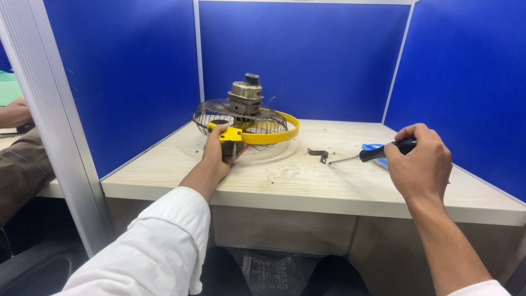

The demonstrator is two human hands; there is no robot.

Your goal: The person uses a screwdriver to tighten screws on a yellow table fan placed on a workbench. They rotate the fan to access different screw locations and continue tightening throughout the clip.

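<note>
Stretching between blue partition walls (pixel 301 55), the pale tabletop (pixel 307 181) carries a wire fan guard (pixel 241 118) with its motor (pixel 245 96) on top and a yellow ring (pixel 274 134) around it, tilted up, seemingly steadied by the left hand (pixel 218 151) gripping its near edge. Well right of the guard, the right hand (pixel 419 161) clenches a black-handled screwdriver (pixel 372 153), tip toward a small metal bracket (pixel 318 154) lying between.

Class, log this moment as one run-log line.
left hand: holds fan by yellow rim | right hand: holds screwdriver | bracket: on desk
</note>
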